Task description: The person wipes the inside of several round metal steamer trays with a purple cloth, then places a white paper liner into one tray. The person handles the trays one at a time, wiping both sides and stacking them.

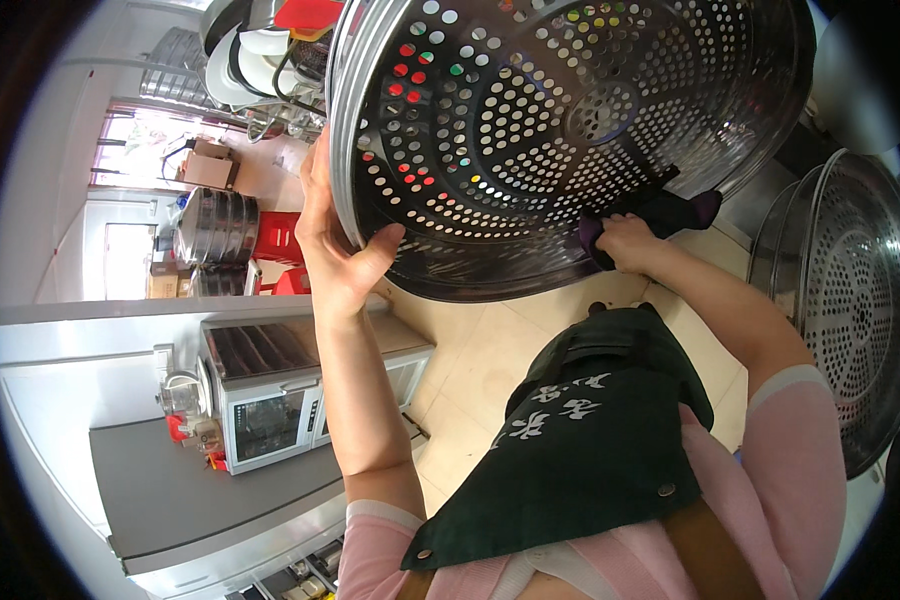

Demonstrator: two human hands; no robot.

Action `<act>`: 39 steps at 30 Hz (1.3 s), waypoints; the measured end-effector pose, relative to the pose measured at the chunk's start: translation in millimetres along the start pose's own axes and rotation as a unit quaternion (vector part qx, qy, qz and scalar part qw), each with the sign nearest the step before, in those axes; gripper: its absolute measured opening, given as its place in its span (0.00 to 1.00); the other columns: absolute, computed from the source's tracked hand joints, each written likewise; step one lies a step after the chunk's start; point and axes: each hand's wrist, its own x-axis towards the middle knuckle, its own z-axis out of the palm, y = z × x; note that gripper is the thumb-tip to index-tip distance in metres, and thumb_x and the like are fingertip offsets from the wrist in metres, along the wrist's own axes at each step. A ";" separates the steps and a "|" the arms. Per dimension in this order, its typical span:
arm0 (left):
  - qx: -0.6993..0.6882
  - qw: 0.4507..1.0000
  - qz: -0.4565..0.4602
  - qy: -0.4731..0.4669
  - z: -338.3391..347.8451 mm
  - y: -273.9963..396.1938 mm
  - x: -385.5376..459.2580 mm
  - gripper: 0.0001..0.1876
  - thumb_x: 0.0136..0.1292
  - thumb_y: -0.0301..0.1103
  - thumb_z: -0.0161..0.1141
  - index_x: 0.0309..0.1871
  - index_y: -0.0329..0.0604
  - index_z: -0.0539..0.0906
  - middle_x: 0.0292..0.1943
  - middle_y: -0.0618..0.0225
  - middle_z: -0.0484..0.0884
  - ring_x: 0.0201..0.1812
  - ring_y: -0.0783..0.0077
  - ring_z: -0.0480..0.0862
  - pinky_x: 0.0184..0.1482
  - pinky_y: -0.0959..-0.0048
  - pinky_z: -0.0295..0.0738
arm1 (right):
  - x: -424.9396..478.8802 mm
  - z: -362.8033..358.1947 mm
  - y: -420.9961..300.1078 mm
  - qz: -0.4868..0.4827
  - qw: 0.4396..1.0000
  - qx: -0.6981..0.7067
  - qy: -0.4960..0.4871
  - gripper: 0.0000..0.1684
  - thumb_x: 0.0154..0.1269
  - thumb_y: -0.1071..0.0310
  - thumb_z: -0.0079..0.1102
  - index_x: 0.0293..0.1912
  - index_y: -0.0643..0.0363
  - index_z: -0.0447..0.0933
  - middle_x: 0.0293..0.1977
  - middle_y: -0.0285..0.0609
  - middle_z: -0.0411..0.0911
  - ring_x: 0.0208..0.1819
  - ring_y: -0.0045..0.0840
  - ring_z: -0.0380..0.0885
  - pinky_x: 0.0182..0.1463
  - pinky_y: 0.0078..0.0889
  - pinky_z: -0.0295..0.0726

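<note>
A large round stainless-steel steamer basket, its bottom full of round holes, is tilted up before me. My left hand grips its rim at the left, thumb over the inner side. My right hand is shut on a dark cloth with purplish edges, which lies against the inner wall and perforated bottom at the lower right. The basket's top runs out of view. To my right stand more perforated steamer baskets, on edge and close together.
A white cabinet with a glass door stands at the left beside a grey worktop. Beyond are stacked steel steamers, red crates, a cardboard box and white plates. Tiled floor lies below.
</note>
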 end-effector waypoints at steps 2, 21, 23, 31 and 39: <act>0.025 1.000 0.008 -0.002 -2.6 -0.8 -4.2 0.48 0.35 0.29 0.64 0.69 0.33 0.64 0.65 0.58 0.65 0.67 0.65 0.61 0.69 0.66 0.52 | -5.3 -2.3 -8.9 0.017 1.000 0.010 0.005 0.23 0.49 0.76 0.57 0.48 0.54 0.80 0.48 0.50 0.75 0.54 0.41 0.71 0.57 0.43 0.71; 0.034 0.999 0.019 0.005 8.0 4.6 7.8 0.50 0.31 0.34 0.62 0.68 0.31 0.65 0.64 0.56 0.67 0.67 0.63 0.62 0.70 0.64 0.51 | -3.8 -258.7 -95.9 -0.238 0.480 0.460 0.708 0.15 0.58 0.79 0.47 0.47 0.67 0.68 0.33 0.50 0.72 0.34 0.30 0.72 0.38 0.32 0.70; 0.023 1.000 0.016 0.009 5.2 2.2 3.3 0.49 0.31 0.32 0.61 0.68 0.31 0.65 0.64 0.56 0.66 0.67 0.63 0.62 0.70 0.65 0.51 | -16.3 -279.8 -50.9 -0.118 0.514 0.503 0.685 0.23 0.63 0.78 0.47 0.58 0.70 0.65 0.55 0.49 0.74 0.57 0.32 0.73 0.61 0.28 0.69; -0.005 1.000 -0.015 0.000 14.0 7.6 15.5 0.47 0.31 0.25 0.59 0.66 0.32 0.67 0.61 0.62 0.66 0.64 0.67 0.64 0.68 0.69 0.53 | -18.3 -299.7 -26.7 -0.109 0.455 0.448 0.761 0.18 0.56 0.79 0.52 0.48 0.65 0.69 0.39 0.47 0.80 0.40 0.37 0.79 0.48 0.30 0.75; -0.124 0.990 -0.046 0.057 28.4 -17.8 11.2 0.40 0.37 0.23 0.57 0.64 0.33 0.69 0.57 0.66 0.69 0.59 0.68 0.71 0.64 0.70 0.63 | 50.4 -158.1 -147.1 -0.333 0.648 0.392 0.561 0.18 0.51 0.82 0.49 0.44 0.64 0.67 0.34 0.54 0.71 0.39 0.50 0.73 0.40 0.45 0.73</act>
